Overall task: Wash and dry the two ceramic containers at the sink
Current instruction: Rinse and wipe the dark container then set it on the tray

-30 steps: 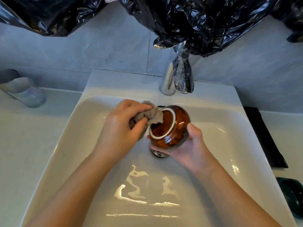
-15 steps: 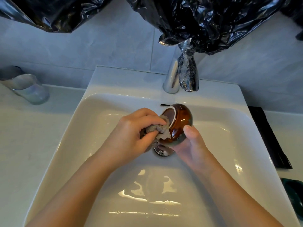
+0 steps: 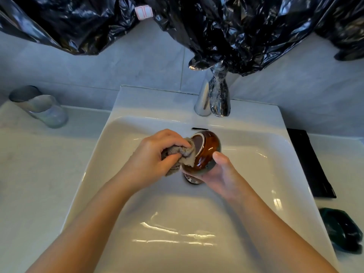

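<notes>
A glossy brown ceramic container (image 3: 206,152) with a white rim is held on its side over the drain of the white sink (image 3: 266,174). My right hand (image 3: 218,172) cups it from below, thumb on its side. My left hand (image 3: 153,158) grips a crumpled grey cloth (image 3: 183,154) and presses it against the container's mouth. A dark green container (image 3: 342,229) lies on the counter at the right edge, apart from both hands.
A chrome faucet (image 3: 212,99) stands behind the basin, partly wrapped in black plastic (image 3: 226,26) that hangs along the wall. A glass tumbler (image 3: 41,109) sits on the left counter. A black flat tray (image 3: 309,164) lies right of the sink.
The container has turned so its mouth faces more to the left and away. My left hand with the cloth has moved down across the rim to its lower left part.
</notes>
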{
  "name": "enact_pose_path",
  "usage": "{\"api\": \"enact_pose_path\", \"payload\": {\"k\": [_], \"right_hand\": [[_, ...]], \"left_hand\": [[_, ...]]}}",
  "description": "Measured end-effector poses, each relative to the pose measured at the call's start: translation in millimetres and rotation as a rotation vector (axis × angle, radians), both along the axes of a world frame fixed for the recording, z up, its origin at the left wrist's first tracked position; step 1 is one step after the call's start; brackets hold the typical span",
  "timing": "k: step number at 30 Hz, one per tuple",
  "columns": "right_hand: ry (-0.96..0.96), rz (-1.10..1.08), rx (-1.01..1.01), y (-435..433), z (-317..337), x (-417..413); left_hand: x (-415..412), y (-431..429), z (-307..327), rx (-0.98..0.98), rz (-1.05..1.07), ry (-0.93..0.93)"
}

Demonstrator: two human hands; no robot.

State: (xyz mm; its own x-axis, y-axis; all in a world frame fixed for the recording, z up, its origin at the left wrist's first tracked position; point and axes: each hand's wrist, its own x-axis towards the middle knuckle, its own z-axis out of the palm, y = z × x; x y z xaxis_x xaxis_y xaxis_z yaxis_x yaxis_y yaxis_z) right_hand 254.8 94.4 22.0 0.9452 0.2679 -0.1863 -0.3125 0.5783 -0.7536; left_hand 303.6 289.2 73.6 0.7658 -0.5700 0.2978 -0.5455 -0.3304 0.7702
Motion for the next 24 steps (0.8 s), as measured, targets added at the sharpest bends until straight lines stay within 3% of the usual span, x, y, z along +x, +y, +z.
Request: {"api": "enact_pose_path", "payload": {"k": [5, 8, 13, 18, 24], "right_hand": [[0.099, 0.021, 0.214, 8, 34, -13], [0.06, 0.045, 0.206, 23, 54, -25], [0.102, 0.037, 0.234, 49, 70, -38], [0.162, 0.024, 0.248, 70, 70, -39], [0.202, 0.018, 0.227, 74, 67, -35]], "left_hand": [[-1, 62, 40, 0.028, 0.285, 0.012], [-3, 109, 55, 0.061, 0.453, 0.047], [-5, 164, 32, 0.034, 0.639, 0.375], [13, 194, -16, 0.217, 0.697, 0.542], [20, 190, -51, 0.46, 0.666, 0.577]]}}
